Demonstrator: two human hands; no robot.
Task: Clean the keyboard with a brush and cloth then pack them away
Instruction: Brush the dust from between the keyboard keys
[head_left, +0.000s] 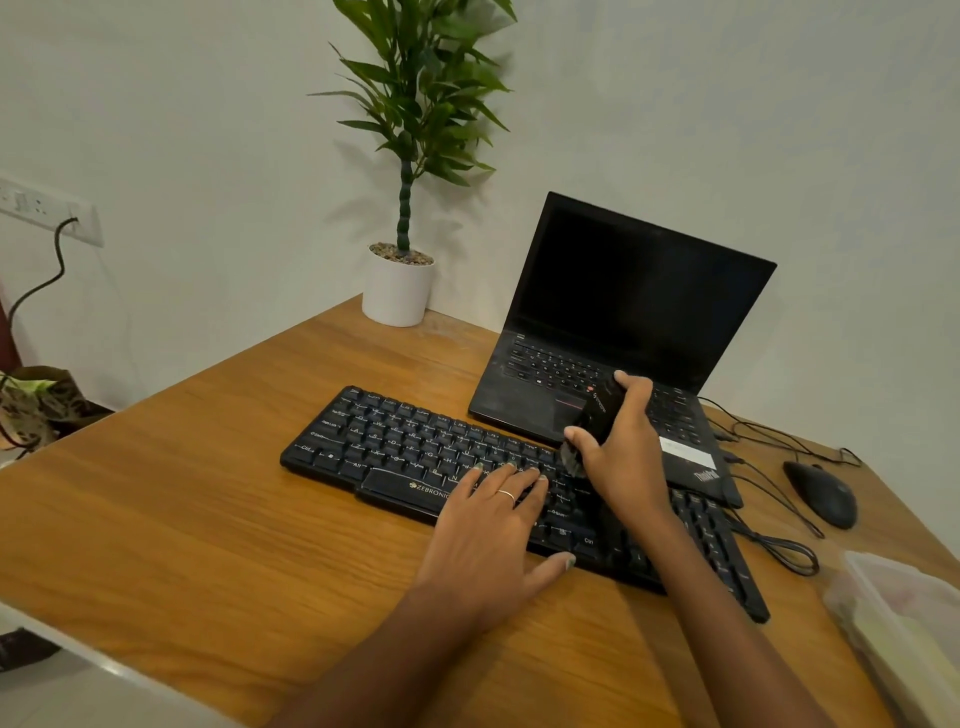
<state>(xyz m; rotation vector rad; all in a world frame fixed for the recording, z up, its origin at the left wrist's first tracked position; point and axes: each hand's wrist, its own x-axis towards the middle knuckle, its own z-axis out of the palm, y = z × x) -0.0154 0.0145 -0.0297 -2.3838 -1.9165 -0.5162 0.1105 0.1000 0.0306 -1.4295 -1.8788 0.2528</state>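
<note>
While the right hand (621, 441) is wrapped around the dark body of the brush (592, 421), its bristle end pointing down onto the keys near the middle of the keyboard (395, 441), the job looks to be in its first stage: brushing. The left hand (488, 530) lies flat and spread on the near edge of the keyboard, fingers straight across the keys just left of the brush, holding nothing and seemingly steadying the board on the table (208, 493). No cloth can be made out for certain; a translucent plastic container (898, 618) stands well to the right of the keyboard, with something pale inside that is too blurred to name, and it may be where the tools belong. Behind the keyboard, a laptop (623, 322) stands open with a dark screen, a mouse (823, 493) lies off to its right, and a potted plant (402, 275) sits far behind. Judging from this, the wiping with the cloth and the packing away both remain to be done.
</note>
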